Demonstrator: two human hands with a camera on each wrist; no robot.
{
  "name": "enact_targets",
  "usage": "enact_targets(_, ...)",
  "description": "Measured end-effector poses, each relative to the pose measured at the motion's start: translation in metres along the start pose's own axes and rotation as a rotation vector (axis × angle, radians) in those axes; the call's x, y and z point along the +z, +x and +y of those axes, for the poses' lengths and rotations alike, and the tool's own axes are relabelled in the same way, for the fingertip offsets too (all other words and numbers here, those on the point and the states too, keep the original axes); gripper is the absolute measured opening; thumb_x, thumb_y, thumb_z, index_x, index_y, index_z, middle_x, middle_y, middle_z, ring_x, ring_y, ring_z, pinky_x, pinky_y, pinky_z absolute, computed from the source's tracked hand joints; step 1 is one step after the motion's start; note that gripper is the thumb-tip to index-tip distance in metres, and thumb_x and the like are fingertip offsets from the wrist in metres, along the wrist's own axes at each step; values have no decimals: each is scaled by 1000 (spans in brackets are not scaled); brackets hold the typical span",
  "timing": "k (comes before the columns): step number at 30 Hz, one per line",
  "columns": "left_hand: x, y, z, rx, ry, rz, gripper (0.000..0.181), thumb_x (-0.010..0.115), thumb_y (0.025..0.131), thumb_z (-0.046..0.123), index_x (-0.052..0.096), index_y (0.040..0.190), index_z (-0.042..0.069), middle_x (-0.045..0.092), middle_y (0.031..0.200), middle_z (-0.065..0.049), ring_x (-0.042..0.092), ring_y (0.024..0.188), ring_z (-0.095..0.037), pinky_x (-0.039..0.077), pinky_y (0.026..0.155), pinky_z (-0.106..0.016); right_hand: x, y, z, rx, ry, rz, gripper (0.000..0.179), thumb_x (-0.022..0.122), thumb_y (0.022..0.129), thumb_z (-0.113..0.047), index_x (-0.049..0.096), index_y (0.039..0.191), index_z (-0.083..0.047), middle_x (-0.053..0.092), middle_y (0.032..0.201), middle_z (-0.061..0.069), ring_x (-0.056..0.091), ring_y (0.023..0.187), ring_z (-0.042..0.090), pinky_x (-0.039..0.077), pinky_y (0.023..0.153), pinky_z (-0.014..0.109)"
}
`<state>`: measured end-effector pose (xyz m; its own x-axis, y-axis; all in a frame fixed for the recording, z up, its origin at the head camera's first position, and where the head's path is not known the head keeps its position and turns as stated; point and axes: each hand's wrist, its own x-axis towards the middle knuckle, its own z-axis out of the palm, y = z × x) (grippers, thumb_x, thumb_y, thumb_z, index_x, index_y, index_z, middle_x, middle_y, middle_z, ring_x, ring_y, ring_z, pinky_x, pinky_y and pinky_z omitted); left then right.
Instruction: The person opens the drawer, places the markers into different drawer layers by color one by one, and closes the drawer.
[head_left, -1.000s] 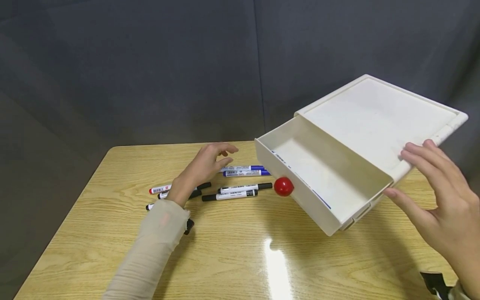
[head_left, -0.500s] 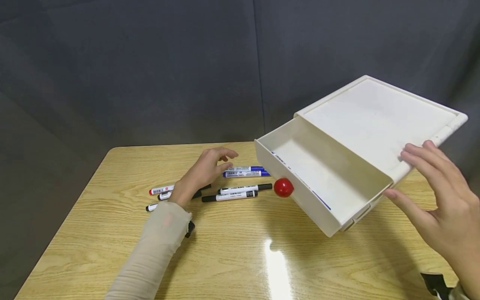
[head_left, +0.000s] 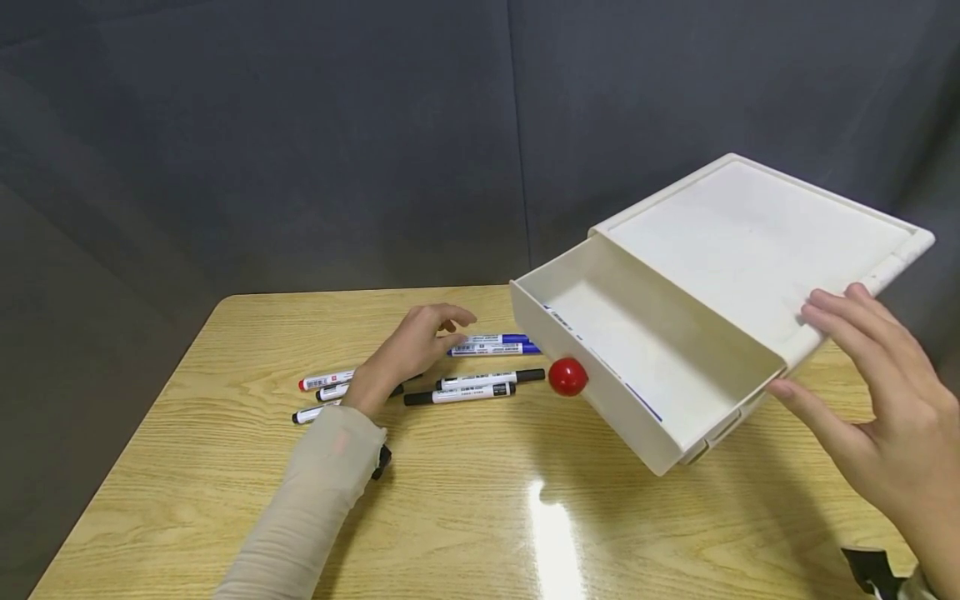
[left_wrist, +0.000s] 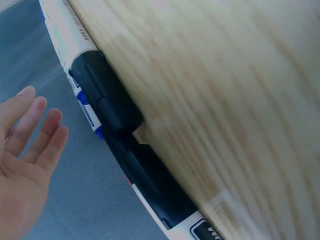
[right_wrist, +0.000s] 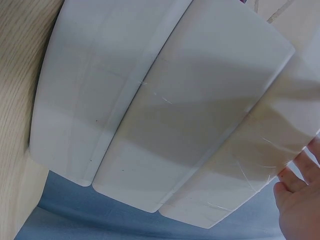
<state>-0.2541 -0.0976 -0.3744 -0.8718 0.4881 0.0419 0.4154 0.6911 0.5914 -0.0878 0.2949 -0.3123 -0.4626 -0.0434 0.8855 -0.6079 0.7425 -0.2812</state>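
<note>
My left hand (head_left: 416, 340) hovers over the markers with fingers loosely bent. Just right of its fingertips lie blue markers (head_left: 495, 348). In the left wrist view that hand (left_wrist: 30, 155) has nothing in its fingers, beside black-capped markers (left_wrist: 107, 95). My right hand (head_left: 888, 400) touches the near right edge of a white drawer cabinet (head_left: 757, 242), fingers on its top and thumb at the front corner. The cabinet's top drawer (head_left: 637, 333) is pulled out, with a round red knob (head_left: 567, 377) on its front. In the right wrist view the fingers (right_wrist: 295, 182) meet the cabinet's edge.
White markers with black caps (head_left: 468, 393) lie mid-table. A red-ended marker (head_left: 315, 381) and others are partly hidden behind my left wrist. A dark curtain (head_left: 337, 150) hangs behind the wooden table (head_left: 450, 500).
My left hand has come down slightly toward the blue markers. The right hand and the open drawer have stayed put.
</note>
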Motion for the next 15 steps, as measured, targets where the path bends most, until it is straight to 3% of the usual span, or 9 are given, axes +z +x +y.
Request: enact_targets(15,8,1,-4,-24,-3,-38,31,62,97,6,66,127,5,68,126,-10,66,103,-22,56,92,-37,-1,0,0,1,-2,4,75,63,89,-60,66,115,11,66,127,21,51,136,30,35,119,33)
